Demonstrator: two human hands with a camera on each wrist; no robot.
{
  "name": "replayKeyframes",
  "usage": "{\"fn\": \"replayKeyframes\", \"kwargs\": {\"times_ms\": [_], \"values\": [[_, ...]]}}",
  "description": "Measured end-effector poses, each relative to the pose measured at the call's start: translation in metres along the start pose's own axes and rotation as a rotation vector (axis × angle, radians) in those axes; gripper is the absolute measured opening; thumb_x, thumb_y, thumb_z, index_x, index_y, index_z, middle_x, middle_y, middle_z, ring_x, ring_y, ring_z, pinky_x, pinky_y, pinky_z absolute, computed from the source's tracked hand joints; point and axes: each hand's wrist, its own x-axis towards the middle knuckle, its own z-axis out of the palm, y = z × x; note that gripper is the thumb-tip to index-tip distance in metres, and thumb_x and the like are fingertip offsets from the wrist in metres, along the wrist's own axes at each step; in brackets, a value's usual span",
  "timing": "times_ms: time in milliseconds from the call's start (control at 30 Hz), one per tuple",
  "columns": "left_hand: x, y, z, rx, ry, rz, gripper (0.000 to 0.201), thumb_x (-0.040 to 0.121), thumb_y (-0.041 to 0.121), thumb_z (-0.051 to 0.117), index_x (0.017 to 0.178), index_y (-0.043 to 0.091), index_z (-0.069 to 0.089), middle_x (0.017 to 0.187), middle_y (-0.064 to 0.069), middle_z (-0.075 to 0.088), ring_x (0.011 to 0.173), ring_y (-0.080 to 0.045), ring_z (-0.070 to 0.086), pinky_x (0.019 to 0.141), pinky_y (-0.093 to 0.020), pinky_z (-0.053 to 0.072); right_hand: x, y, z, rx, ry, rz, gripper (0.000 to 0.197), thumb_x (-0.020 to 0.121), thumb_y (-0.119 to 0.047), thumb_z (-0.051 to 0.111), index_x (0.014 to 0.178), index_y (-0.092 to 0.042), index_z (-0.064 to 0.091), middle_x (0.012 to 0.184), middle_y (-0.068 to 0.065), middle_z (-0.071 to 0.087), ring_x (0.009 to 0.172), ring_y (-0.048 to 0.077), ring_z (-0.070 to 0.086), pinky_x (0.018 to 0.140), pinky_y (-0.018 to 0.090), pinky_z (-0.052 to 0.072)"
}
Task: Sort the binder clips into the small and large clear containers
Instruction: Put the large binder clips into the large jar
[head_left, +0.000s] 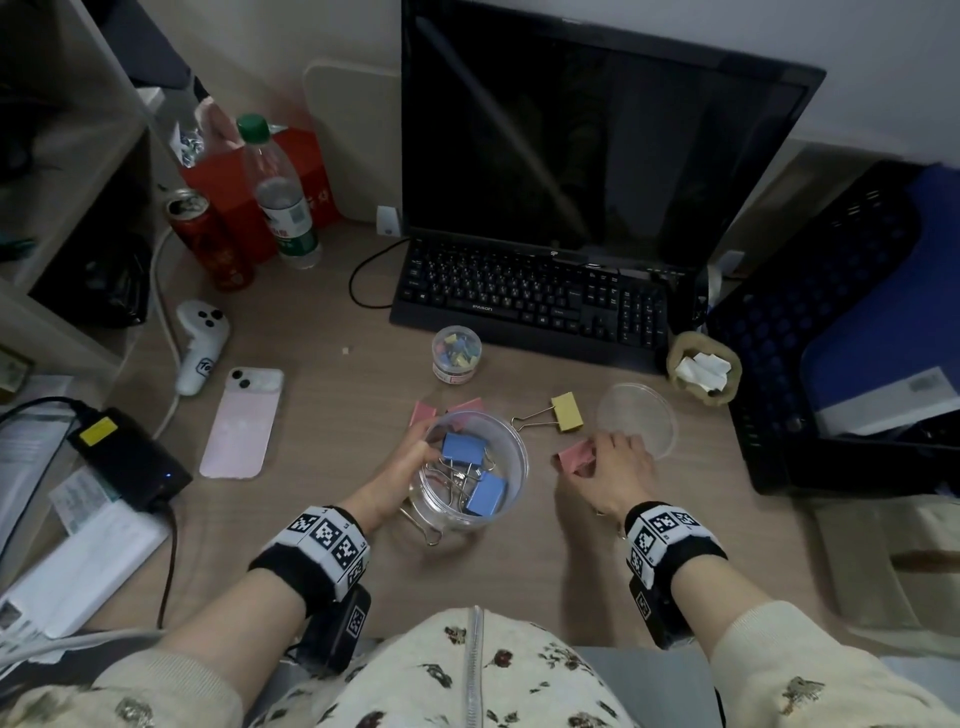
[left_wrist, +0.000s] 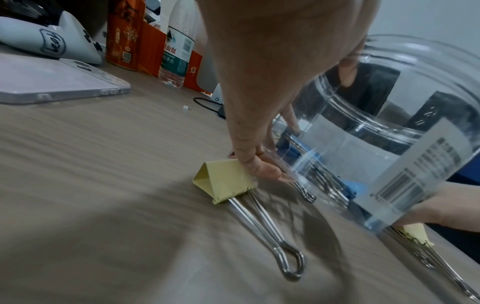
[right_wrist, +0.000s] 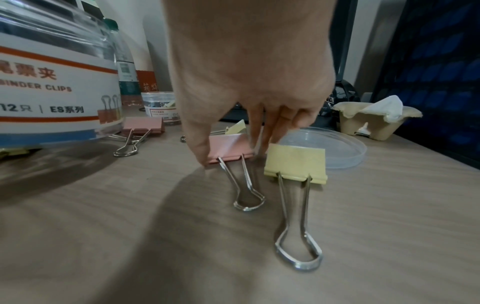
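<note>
Beside the big clear tub (head_left: 475, 467), on its left wall, the left hand (head_left: 402, 467) is wrapped round the plastic, fingers curled against the side. From the left wrist view a fingertip (left_wrist: 262, 168) also presses down on a yellow clip (left_wrist: 226, 181) lying flat on the desk (head_left: 322, 364) right at the tub's base, its wire handles pointing toward the camera. Inside the tub lie two blue clips (head_left: 465, 448) with their silver handles tangled between them. Behind the tub, touching its far rim, two pink clips (head_left: 423, 414) peek out. Further behind the tub, close to the keyboard (head_left: 530, 299), stands the small clear tub (head_left: 456, 354), holding a heap of small coloured clips.

Right of the big tub, a yellow clip (head_left: 567, 411) lies on the desk with its handles spread open toward the tub. Nearer than that, still right of the big tub, the right hand (head_left: 615, 470) reaches down onto a pink clip (head_left: 576, 456); the wrist view shows the thumb on one edge and the fingers (right_wrist: 259, 131) on the far edge of it, pinching the pink clip (right_wrist: 228, 148) while it sits on the desk. Just beside it in that view lies another yellow clip (right_wrist: 296, 162), untouched. Farther right of the big tub, past the right hand, a clear round lid (head_left: 636, 418) lies flat, and beyond it a paper cup holder (head_left: 704, 369) with crumpled tissue.
</note>
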Motion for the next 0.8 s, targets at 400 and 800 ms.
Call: {"fn": "replayKeyframes", "kwargs": {"times_ms": [400,800], "values": [[-0.001,-0.006,-0.002,0.026,0.017,-0.026,0.062,0.059,0.044,0.054,0.120,0.031,0.054,0.130,0.000,0.058,0.127,-0.024,0.053,0.104,-0.043,0.043,-0.017,-0.022,-0.016,0.240,0.130,-0.114,0.054,0.074,-0.050,0.062,0.118,-0.023,0.047,0.109,-0.003,0.067,0.101,0.023,0.062,0.092,0.036,0.038],[-0.005,0.006,0.012,-0.018,-0.005,-0.040,0.058,0.081,0.058,0.052,0.130,0.026,0.053,0.134,-0.005,0.058,0.127,-0.026,0.053,0.109,-0.050,0.040,-0.035,-0.076,-0.098,0.033,-0.065,-0.755,0.056,0.081,-0.044,0.066,0.132,-0.030,0.050,0.120,-0.009,0.059,0.104,0.012,0.057,0.084,0.032,0.048]]}}
